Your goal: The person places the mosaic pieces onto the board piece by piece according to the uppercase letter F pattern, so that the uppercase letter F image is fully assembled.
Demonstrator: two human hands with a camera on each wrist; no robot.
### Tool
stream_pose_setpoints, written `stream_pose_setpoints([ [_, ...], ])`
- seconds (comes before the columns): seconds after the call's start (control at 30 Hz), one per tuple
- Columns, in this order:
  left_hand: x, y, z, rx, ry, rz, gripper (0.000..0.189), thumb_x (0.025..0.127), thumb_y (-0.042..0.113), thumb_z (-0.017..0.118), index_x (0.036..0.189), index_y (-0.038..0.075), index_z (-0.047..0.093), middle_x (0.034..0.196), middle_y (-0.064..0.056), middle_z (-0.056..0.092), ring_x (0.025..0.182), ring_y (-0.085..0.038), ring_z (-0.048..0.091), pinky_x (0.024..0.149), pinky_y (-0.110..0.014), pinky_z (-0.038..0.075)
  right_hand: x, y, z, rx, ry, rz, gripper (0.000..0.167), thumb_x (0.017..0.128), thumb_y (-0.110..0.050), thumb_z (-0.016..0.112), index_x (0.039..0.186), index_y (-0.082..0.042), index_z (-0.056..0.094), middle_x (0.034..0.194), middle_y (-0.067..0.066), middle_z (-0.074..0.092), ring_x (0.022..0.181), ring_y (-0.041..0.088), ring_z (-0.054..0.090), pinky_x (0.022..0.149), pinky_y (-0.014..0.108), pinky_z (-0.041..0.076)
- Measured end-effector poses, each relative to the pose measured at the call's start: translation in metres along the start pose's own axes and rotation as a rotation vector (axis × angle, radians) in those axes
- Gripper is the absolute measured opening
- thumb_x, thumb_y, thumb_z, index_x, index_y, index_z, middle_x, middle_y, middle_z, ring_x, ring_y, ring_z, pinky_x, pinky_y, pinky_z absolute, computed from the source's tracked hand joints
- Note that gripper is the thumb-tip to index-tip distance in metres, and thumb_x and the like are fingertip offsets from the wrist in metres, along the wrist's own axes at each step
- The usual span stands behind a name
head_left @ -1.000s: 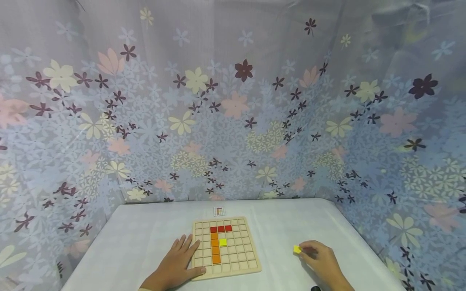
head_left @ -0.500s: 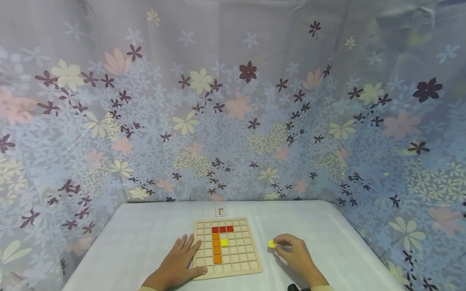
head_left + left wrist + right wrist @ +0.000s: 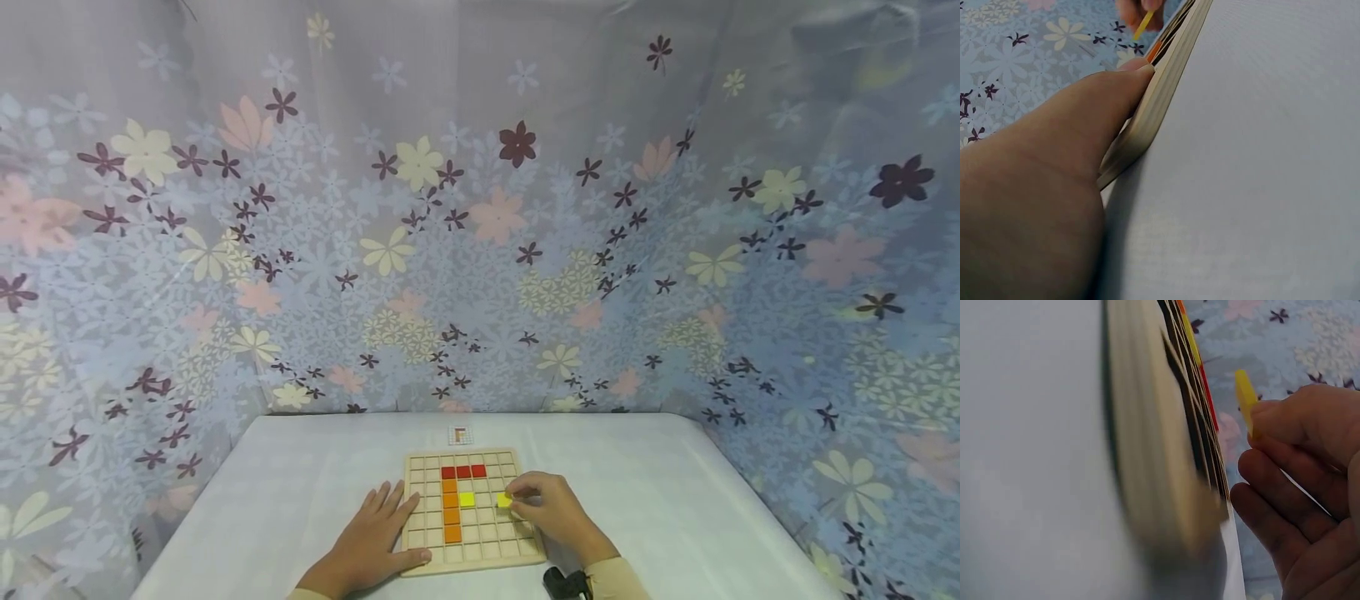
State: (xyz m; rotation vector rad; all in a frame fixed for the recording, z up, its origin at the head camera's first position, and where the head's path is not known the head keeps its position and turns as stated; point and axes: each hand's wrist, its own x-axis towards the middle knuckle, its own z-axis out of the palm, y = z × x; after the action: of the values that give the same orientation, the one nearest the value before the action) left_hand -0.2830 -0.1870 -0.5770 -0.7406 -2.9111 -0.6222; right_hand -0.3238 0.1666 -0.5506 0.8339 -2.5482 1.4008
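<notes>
A yellow square tile (image 3: 503,500) is pinched between thumb and fingertips of my right hand (image 3: 557,512), over the right part of a wooden grid board (image 3: 491,551). In the right wrist view the same yellow tile (image 3: 1246,400) is seen nearly edge-on, held above the board. My left hand (image 3: 367,537) rests with spread fingers at the board's left edge, its thumb on the near left corner. On the board lie three red tiles (image 3: 463,472) in a row, a column of several orange tiles (image 3: 451,500) below them, and one yellow tile (image 3: 467,499) beside that column.
A small printed card (image 3: 461,435) with a coloured grid pattern lies behind the board. White cloth covers the table (image 3: 637,467), and a flowered curtain (image 3: 480,292) encloses its back and sides. A black device (image 3: 564,583) is worn at my right wrist.
My right hand has moved left with the yellow tile, from the table at the right to over the board. The left hand has stayed at the board's edge.
</notes>
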Motion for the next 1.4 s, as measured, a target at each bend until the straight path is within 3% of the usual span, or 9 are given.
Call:
stream_pose_setpoints([
  [0.13, -0.001, 0.001, 0.000, 0.014, -0.001, 0.010, 0.099, 0.092, 0.079, 0.056, 0.157, 0.004, 0.049, 0.165, -0.027, 0.031, 0.152, -0.052, 0.021, 0.119, -0.068, 0.016, 0.012, -0.004, 0.009, 0.010, -0.055, -0.009, 0.017, 0.094, 0.000, 0.079, 0.111, -0.004, 0.079, 0.113, 0.004, 0.074, 0.102, 0.022, 0.072, 0.088, 0.035, 0.059],
  [0.27, 0.000, 0.000, 0.000, 0.040, -0.010, 0.004, 0.100, 0.092, 0.081, 0.053, 0.158, 0.006, 0.048, 0.166, -0.025, 0.030, 0.153, -0.050, 0.020, 0.120, -0.066, 0.015, 0.021, -0.007, 0.017, -0.055, -0.073, -0.027, 0.018, 0.093, 0.000, 0.079, 0.111, -0.003, 0.079, 0.112, 0.003, 0.075, 0.098, 0.017, 0.071, 0.085, 0.033, 0.059],
  [0.5, -0.001, 0.003, -0.002, 0.056, -0.029, -0.006, 0.102, 0.092, 0.083, 0.050, 0.159, 0.007, 0.047, 0.167, -0.024, 0.029, 0.154, -0.048, 0.020, 0.121, -0.064, 0.015, 0.028, -0.009, 0.027, -0.176, -0.071, 0.008, 0.019, 0.089, 0.000, 0.083, 0.107, -0.006, 0.082, 0.106, 0.001, 0.075, 0.090, 0.012, 0.068, 0.077, 0.031, 0.058],
  [0.8, -0.002, 0.007, -0.007, 0.051, -0.034, -0.008, 0.101, 0.093, 0.081, 0.052, 0.160, 0.006, 0.046, 0.167, -0.025, 0.028, 0.154, -0.048, 0.020, 0.121, -0.064, 0.015, 0.030, -0.015, 0.031, -0.226, -0.054, 0.050, 0.022, 0.088, -0.002, 0.085, 0.109, -0.007, 0.082, 0.109, 0.000, 0.076, 0.099, 0.016, 0.068, 0.084, 0.036, 0.058],
  [0.93, -0.002, 0.007, -0.009, 0.041, -0.042, -0.010, 0.101, 0.093, 0.081, 0.053, 0.160, 0.006, 0.046, 0.167, -0.025, 0.029, 0.154, -0.048, 0.020, 0.121, -0.065, 0.015, 0.029, -0.013, 0.030, -0.214, -0.060, 0.049, 0.023, 0.088, -0.004, 0.086, 0.110, -0.007, 0.082, 0.111, 0.000, 0.076, 0.103, 0.017, 0.069, 0.086, 0.038, 0.058],
  [1.1, 0.000, 0.005, -0.009, 0.054, -0.035, -0.002, 0.101, 0.093, 0.081, 0.053, 0.160, 0.007, 0.046, 0.167, -0.025, 0.029, 0.153, -0.049, 0.020, 0.121, -0.065, 0.015, 0.025, -0.011, 0.022, -0.123, -0.071, 0.064, 0.023, 0.092, -0.008, 0.083, 0.115, -0.007, 0.080, 0.115, 0.000, 0.075, 0.105, 0.018, 0.069, 0.087, 0.037, 0.058],
  [1.27, 0.002, 0.005, -0.007, 0.038, -0.038, -0.006, 0.101, 0.092, 0.082, 0.054, 0.160, 0.007, 0.046, 0.167, -0.025, 0.028, 0.153, -0.050, 0.019, 0.120, -0.066, 0.014, 0.016, -0.009, 0.008, -0.023, -0.051, 0.070, 0.024, 0.098, -0.012, 0.078, 0.119, -0.001, 0.076, 0.117, 0.009, 0.074, 0.101, 0.023, 0.072, 0.084, 0.035, 0.059],
  [1.4, 0.001, 0.005, -0.010, 0.002, -0.061, -0.016, 0.101, 0.091, 0.082, 0.055, 0.160, 0.007, 0.046, 0.167, -0.025, 0.029, 0.153, -0.050, 0.020, 0.120, -0.066, 0.015, 0.008, -0.003, -0.005, -0.064, -0.038, 0.092, 0.022, 0.099, -0.015, 0.077, 0.117, -0.002, 0.077, 0.114, 0.007, 0.074, 0.100, 0.022, 0.072, 0.085, 0.036, 0.059],
])
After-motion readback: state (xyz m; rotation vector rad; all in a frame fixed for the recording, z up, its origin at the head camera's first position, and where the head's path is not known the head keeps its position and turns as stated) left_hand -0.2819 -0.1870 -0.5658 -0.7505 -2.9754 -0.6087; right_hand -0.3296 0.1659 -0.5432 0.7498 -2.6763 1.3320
